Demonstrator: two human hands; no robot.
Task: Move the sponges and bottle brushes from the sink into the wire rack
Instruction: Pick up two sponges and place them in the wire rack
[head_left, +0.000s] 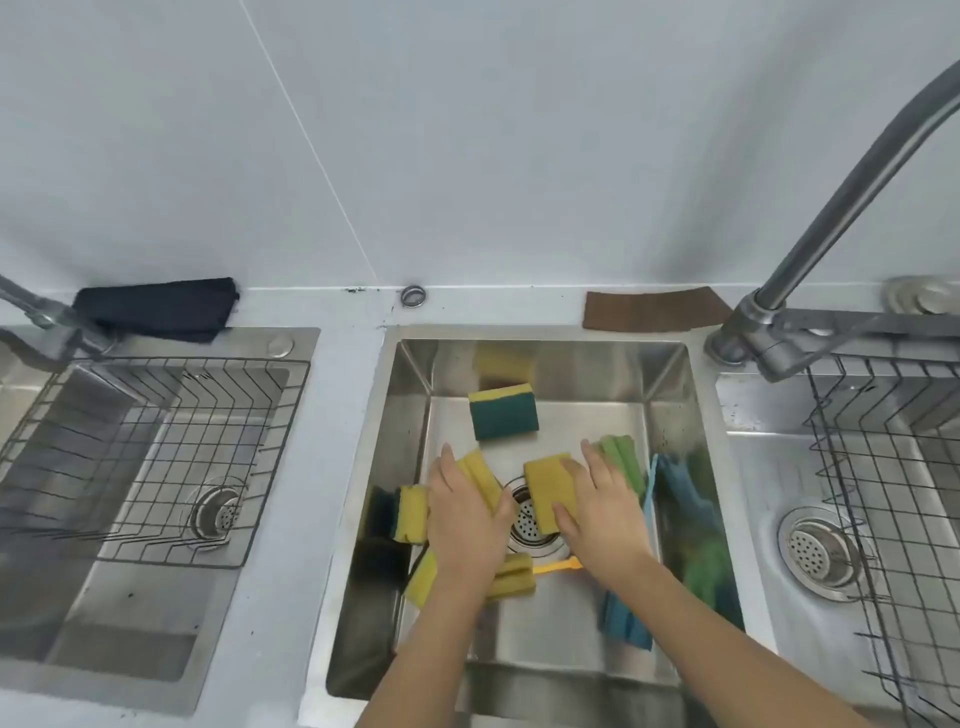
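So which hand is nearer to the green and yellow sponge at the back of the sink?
Left. The left hand lies just in front of the sponge, slightly left; the right hand is farther off, to its front-right.

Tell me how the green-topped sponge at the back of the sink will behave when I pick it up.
The green-topped sponge is probably light and squashy, being a foam block with a thin scrub layer. It lies flat on the sink floor, so it shouldn't roll. It may be damp and a bit heavier, though no water shows.
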